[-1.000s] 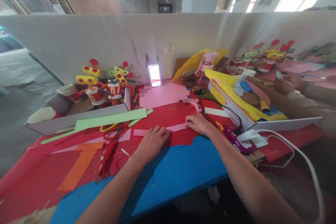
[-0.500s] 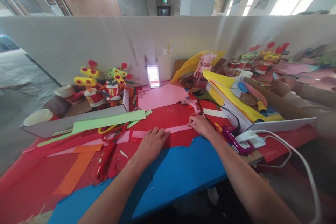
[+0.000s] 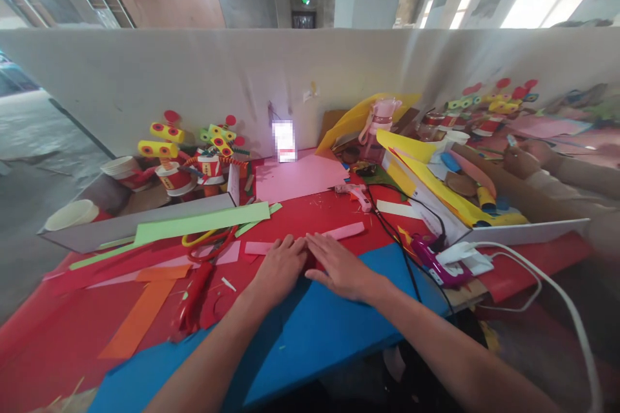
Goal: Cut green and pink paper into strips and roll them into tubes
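Note:
A narrow pink paper strip [image 3: 345, 230] lies crosswise on the red paper [image 3: 290, 219] in front of me. My left hand [image 3: 285, 264] rests on the strip's middle, fingers laid flat. Right beside it, my right hand [image 3: 336, 264] also lies flat on the strip, fingers stretched out and fingertips close to the left hand's. Both palms partly cover the strip; its two ends show. Beyond the hands is a pink hot glue gun [image 3: 356, 193]. To the left lie red-handled scissors [image 3: 194, 300], partly hidden among paper, and a light green strip [image 3: 203, 219].
Paper-cup figures [image 3: 174, 177] stand in a box [image 3: 145, 219] at the left. A box [image 3: 527, 230] of craft parts is at the right, near a purple power strip [image 3: 440, 264] with white plugs and cables. Blue sheet [image 3: 271, 348] covers the near edge. Another person's hand [image 3: 518, 155] is far right.
My right hand has left the strip's right end and moved left and nearer, now flat beside my left hand. The left hand has stayed put. The black cord now reaches over the blue sheet.

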Tool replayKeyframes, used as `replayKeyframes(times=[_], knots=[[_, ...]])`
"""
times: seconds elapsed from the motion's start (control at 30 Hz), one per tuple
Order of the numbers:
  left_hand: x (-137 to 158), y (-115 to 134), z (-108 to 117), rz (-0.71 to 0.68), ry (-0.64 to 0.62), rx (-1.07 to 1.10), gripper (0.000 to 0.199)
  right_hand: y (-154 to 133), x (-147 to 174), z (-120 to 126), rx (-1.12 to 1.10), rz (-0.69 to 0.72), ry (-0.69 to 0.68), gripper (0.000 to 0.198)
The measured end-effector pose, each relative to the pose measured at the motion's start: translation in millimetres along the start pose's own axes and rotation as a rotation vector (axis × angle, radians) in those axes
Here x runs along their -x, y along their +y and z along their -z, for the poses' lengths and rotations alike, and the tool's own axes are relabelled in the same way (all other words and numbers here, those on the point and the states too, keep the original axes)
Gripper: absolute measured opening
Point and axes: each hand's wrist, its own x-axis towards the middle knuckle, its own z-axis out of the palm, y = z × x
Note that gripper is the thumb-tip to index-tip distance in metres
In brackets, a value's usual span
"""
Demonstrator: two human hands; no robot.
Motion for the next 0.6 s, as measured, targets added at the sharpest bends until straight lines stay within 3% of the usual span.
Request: replayKeyframes(times=[0.07,0.27,0.47,0.6], knots=[[0,1,2,0.003,-0.014,-0.005,0.030,2,4,-9,-0.010,-0.017,-0.082,0.081],[0,0,5,0.048,-0.057,0.011,0.044,35,12,-4,0.016,-0.087,-0.152,0.075],[20,-10,2,0.179,-0.089,0.034,0.045,51,24,6,0.054,-0.176,-0.150,0.075],[23,-9,2,0.160,-0.067,0.016,0.042,39,1,10,0.101,-0.233,-0.073,0.067]])
